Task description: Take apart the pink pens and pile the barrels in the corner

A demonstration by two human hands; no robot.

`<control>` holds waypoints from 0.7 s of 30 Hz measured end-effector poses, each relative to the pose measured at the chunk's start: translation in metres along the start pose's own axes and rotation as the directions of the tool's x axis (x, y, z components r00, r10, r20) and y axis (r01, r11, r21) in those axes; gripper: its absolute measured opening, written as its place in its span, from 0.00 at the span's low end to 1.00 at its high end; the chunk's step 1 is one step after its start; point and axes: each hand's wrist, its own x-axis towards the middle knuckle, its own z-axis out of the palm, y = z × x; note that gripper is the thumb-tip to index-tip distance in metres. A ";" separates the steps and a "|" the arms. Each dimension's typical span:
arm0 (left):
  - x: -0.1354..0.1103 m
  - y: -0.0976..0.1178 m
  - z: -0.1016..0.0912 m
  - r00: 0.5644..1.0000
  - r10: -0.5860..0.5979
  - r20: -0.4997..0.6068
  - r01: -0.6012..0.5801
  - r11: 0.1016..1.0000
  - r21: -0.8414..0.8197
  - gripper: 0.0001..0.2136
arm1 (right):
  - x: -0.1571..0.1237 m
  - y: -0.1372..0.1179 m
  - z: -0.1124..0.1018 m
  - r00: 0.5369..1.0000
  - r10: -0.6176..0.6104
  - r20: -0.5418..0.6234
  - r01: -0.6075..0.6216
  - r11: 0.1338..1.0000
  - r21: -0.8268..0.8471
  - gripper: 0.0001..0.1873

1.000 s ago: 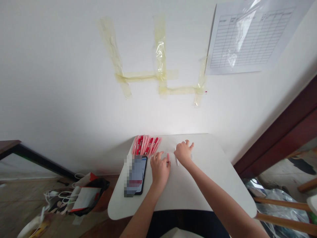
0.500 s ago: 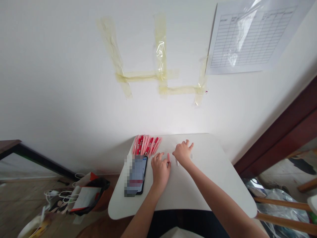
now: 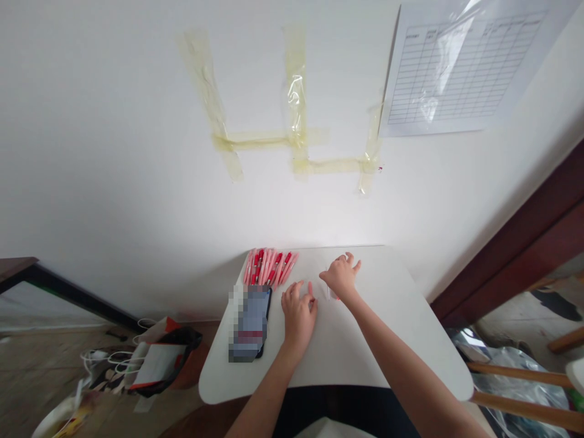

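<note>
My left hand is closed over the white table top, thumb and forefinger pinched at a slim pink pen part that points toward the wall. To its right, my right hand has its thumb and forefinger at a thin whitish stick, like a pen refill; its outer fingers are spread. A small reddish piece shows partly beneath the right hand. Left of both hands, at the table's back corner, lies a row of pink and red pens.
A phone, partly blurred out, lies on the left of the white table. The wall behind carries yellowed tape and a printed sheet. Bags stand on the floor at left; wooden bars are at right.
My left hand has shifted slightly right. My right hand has tilted and moved slightly, the thin stick shifting with it, and the reddish piece below it now shows.
</note>
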 end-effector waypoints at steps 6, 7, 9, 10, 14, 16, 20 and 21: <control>-0.005 0.007 0.007 0.997 0.009 -0.075 -0.013 0.999 -0.044 0.04 | 0.005 0.016 -0.005 0.994 0.093 -0.054 -0.072 0.950 0.304 0.09; -0.005 0.008 0.008 0.995 0.003 -0.095 -0.009 0.998 -0.062 0.04 | 0.004 0.019 -0.004 0.991 0.115 -0.063 -0.083 0.922 0.378 0.08; -0.004 0.011 0.010 0.991 -0.015 -0.132 0.001 0.994 -0.106 0.03 | 0.003 0.024 -0.004 0.982 0.161 -0.096 -0.089 0.853 0.515 0.08; -0.004 0.013 0.010 0.989 -0.024 -0.148 0.005 0.992 -0.129 0.03 | 0.002 0.026 -0.004 0.977 0.179 -0.119 -0.081 0.821 0.565 0.08; 0.000 0.023 0.011 0.981 -0.055 -0.185 0.018 0.981 -0.194 0.05 | -0.002 0.034 -0.001 0.954 0.225 -0.196 -0.033 0.733 0.680 0.07; 0.001 0.027 0.012 0.980 -0.066 -0.187 0.027 0.979 -0.204 0.05 | -0.003 0.037 0.000 0.947 0.252 -0.200 -0.031 0.690 0.723 0.06; 0.002 0.031 0.013 0.980 -0.074 -0.186 0.035 0.979 -0.203 0.05 | -0.005 0.042 0.002 0.936 0.295 -0.191 -0.042 0.634 0.772 0.06; 0.002 0.031 0.013 0.979 -0.074 -0.190 0.034 0.979 -0.203 0.04 | -0.006 0.043 0.003 0.935 0.298 -0.192 -0.042 0.631 0.774 0.06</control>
